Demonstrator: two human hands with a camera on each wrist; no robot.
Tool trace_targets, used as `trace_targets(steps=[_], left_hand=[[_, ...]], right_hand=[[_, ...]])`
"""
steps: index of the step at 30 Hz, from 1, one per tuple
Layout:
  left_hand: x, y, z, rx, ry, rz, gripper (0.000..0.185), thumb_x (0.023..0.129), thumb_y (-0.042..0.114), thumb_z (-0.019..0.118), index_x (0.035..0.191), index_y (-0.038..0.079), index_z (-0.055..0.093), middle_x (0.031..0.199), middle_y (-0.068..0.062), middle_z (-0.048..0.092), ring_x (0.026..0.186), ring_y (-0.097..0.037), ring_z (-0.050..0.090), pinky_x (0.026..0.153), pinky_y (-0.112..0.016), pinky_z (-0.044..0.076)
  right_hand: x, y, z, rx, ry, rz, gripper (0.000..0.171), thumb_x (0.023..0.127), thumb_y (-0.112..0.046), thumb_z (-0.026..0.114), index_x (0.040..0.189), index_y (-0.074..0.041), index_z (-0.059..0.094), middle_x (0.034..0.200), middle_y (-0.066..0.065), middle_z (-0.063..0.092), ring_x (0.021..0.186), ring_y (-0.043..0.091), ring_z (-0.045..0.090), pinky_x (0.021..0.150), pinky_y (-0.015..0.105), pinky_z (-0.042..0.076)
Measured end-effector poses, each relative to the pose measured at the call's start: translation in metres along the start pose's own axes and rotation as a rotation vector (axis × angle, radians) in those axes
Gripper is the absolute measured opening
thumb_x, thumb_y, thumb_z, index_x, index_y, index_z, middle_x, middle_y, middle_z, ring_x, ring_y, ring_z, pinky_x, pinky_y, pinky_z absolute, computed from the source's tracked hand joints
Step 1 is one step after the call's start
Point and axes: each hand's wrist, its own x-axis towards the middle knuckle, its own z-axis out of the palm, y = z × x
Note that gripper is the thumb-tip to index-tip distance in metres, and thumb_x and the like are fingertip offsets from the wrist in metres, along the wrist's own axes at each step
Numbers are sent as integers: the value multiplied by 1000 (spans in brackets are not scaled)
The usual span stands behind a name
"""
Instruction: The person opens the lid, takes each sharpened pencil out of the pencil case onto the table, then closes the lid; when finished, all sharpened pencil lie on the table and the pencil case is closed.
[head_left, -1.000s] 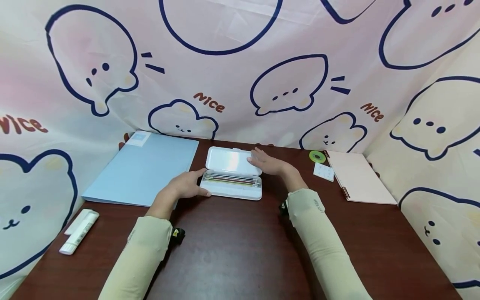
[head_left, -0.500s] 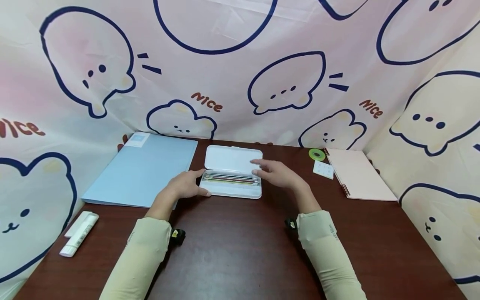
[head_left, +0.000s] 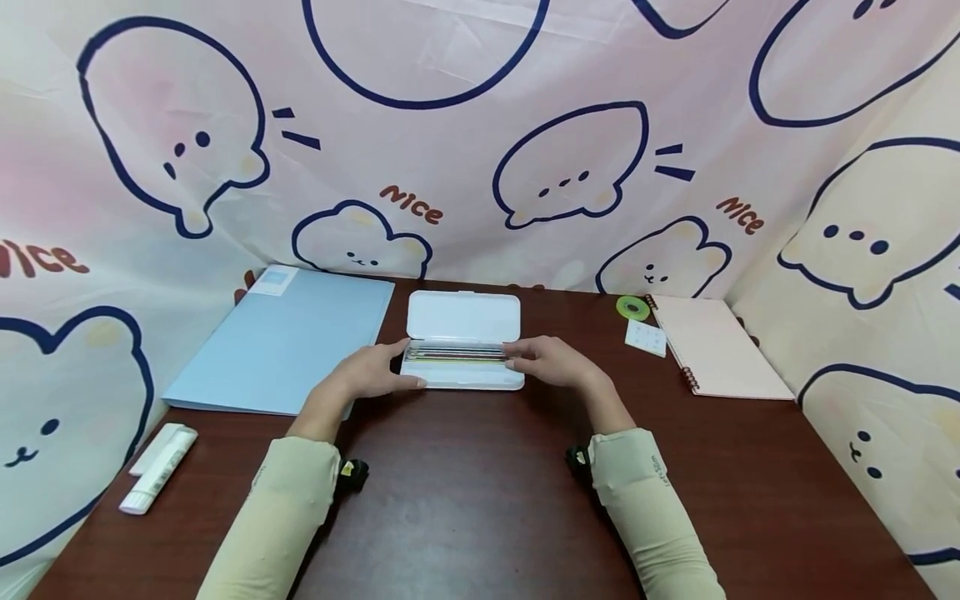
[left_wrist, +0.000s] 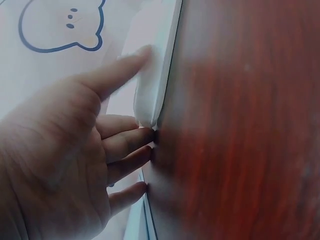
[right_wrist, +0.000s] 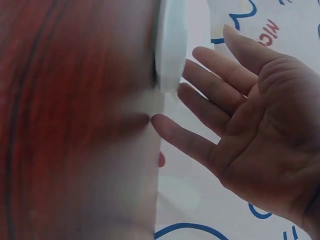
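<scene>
I read "Nice" on the curtain; my left hand and right hand, fingers straight, touch the pencil case ends.

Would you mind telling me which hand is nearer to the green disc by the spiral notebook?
Right. The right hand is at the right end of the open pencil case, on the side of the green disc; the left hand is at the case's far, left end.

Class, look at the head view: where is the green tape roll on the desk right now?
The green tape roll lies at the back right of the table, against the pink spiral notebook's top-left corner, just behind a small white card.
</scene>
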Motion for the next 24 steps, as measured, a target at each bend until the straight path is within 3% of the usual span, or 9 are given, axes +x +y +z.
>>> trace_targets(steps=[4, 11, 17, 21, 24], left_hand=[[-1, 1, 1, 0, 0, 20, 92, 94, 56, 65, 160, 6, 27, 153, -21, 48, 140, -40, 48, 110, -56, 43], [-1, 2, -1, -27, 10, 4, 90, 94, 51, 68, 160, 6, 28, 153, -22, 49, 136, -38, 50, 110, -56, 42], [1, -1, 0, -9, 7, 18, 89, 94, 52, 67, 160, 7, 28, 151, -23, 50, 136, -40, 50, 110, -57, 43], [0, -1, 0, -18, 3, 15, 89, 94, 51, 68, 160, 8, 28, 151, -22, 50, 139, -40, 48, 111, -57, 41], [0, 1, 1, -35, 9, 15, 88, 93, 49, 69, 160, 8, 29, 152, -22, 49, 140, -40, 46, 112, -57, 40]], right_hand=[[1, 2, 2, -34, 13, -8, 42, 102, -35, 60, 142, -20, 62, 145, 3, 61, 131, 22, 57, 110, 47, 46], [5, -4, 7, -91, 30, -35, 36, 103, -31, 60, 136, -17, 67, 139, 5, 65, 121, 21, 61, 104, 44, 50], [10, -5, 10, -160, 26, -66, 33, 103, -24, 60, 133, -14, 69, 137, 6, 67, 129, 23, 60, 109, 44, 48], [14, -7, 11, -226, 27, -132, 27, 102, -18, 61, 124, -11, 74, 125, 7, 73, 119, 24, 64, 104, 43, 50], [16, -9, 13, -245, 43, -132, 24, 101, -16, 62, 118, -11, 77, 117, 6, 76, 112, 23, 67, 99, 41, 53]])
